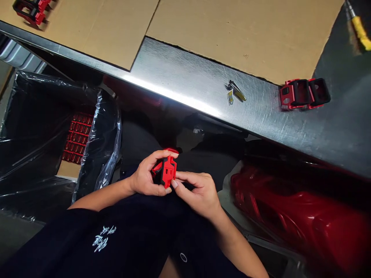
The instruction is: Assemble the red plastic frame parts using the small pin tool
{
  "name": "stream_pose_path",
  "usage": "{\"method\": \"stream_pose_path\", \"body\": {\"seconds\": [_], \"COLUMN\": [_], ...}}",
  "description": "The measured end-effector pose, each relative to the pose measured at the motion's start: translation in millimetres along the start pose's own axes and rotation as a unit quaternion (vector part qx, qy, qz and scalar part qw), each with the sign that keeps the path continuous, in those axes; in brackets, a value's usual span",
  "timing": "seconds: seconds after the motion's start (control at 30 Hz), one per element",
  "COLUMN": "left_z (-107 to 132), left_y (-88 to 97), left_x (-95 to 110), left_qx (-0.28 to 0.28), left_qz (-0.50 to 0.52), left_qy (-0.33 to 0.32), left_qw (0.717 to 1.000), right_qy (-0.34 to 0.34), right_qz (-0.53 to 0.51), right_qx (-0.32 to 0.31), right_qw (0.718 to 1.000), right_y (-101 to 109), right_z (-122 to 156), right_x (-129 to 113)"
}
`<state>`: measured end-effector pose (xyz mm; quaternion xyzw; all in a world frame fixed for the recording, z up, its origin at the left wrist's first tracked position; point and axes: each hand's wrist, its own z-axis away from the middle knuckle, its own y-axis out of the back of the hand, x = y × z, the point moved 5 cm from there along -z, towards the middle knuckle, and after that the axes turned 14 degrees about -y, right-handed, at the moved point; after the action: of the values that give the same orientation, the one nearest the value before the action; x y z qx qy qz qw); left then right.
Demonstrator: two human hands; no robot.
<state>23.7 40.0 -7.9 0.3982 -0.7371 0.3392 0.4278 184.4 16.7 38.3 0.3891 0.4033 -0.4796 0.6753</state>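
Observation:
My left hand [150,175] is closed around a red and black plastic part [168,172], held above my lap. Its flat red face with small openings is turned toward my right hand. The thumb and forefinger of my right hand [198,189] pinch at the lower right edge of that part. Whether anything small sits between those fingertips cannot be made out. A similar red and black part [304,94] with two black-framed openings lies on the metal table [185,77] to the right, and more such parts [33,11] are at the far upper left.
A nail clipper [236,92] lies on the table near its front edge. Cardboard sheets [246,38] cover the back. At left stands a bin lined with clear plastic [101,146], with rows of red parts [77,137] inside. Red plastic wrap [304,212] fills the lower right. A yellow-handled tool [361,33] is upper right.

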Motion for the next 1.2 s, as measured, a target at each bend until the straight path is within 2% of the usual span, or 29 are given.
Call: {"method": "stream_pose_path", "body": {"seconds": [0.07, 0.13, 0.2, 0.27, 0.37, 0.5, 0.83, 0.97, 1.2], "left_z": [0.6, 1.6, 2.5, 3.0, 2.9, 0.9, 0.2, 1.0, -0.5], "left_y": [0.3, -0.8, -2.4, -3.2, -3.2, -1.7, -4.9, -6.3, -3.5], "left_x": [-1.3, -2.7, -3.9, -4.9, -5.4, -4.6, -3.1, -2.5, -3.1], "left_qx": [0.004, 0.005, 0.004, 0.001, -0.017, -0.023, -0.006, -0.009, -0.007], "left_qz": [0.001, 0.017, 0.035, 0.036, 0.022, 0.003, 0.042, 0.072, 0.055], "left_qy": [0.008, 0.014, 0.009, -0.005, -0.031, -0.045, 0.006, 0.014, -0.006], "left_qw": [1.0, 1.0, 0.999, 0.999, 0.999, 0.999, 0.999, 0.997, 0.998], "right_qy": [-0.024, -0.075, -0.14, -0.194, -0.239, -0.266, -0.268, -0.271, -0.261], "right_qz": [-0.021, -0.096, -0.204, -0.303, -0.397, -0.441, -0.468, -0.457, -0.424], "right_qx": [-0.023, -0.08, -0.156, -0.208, -0.213, -0.217, -0.217, -0.202, -0.144], "right_qw": [0.999, 0.989, 0.956, 0.91, 0.86, 0.829, 0.814, 0.823, 0.855], "right_y": [-0.4, -5.6, -16.4, -28.4, -40.4, -48.2, -48.7, -47.0, -38.2], "right_z": [-0.7, -1.7, -1.8, -1.5, -2.3, -2.9, -2.9, -1.3, -1.8], "right_x": [4.2, 12.7, 22.7, 30.8, 38.8, 41.8, 38.5, 37.1, 34.4]}}
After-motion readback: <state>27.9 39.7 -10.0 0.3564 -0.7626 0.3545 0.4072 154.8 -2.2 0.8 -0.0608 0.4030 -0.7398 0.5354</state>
